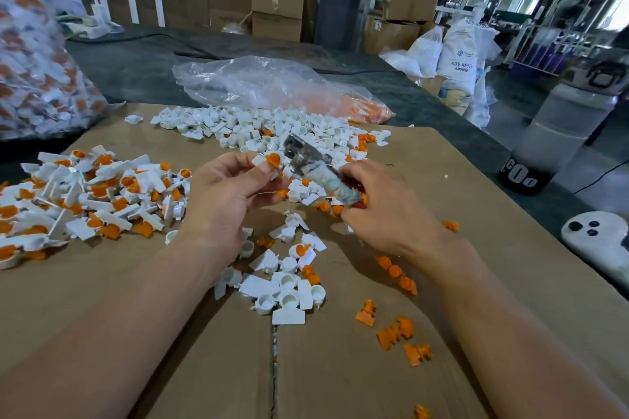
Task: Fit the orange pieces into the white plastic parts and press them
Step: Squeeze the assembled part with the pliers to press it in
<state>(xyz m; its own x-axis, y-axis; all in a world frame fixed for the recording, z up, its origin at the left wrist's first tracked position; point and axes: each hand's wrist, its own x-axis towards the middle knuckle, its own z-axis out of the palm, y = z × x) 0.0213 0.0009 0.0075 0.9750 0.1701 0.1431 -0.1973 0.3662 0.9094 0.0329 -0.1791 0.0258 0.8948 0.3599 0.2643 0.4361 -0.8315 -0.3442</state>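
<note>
Pinching white part (259,160): left hand (228,190) | tool (315,161): right hand (384,214) | bag (269,83): orange pieces (366,110)

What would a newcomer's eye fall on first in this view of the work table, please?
First, the two hands at the centre: the left hand pinches a white part with an orange piece, and the right hand grips a metal tool beside it. Next, the heap of assembled white-and-orange parts at left, and the loose orange pieces scattered on the cardboard at lower right.
</note>
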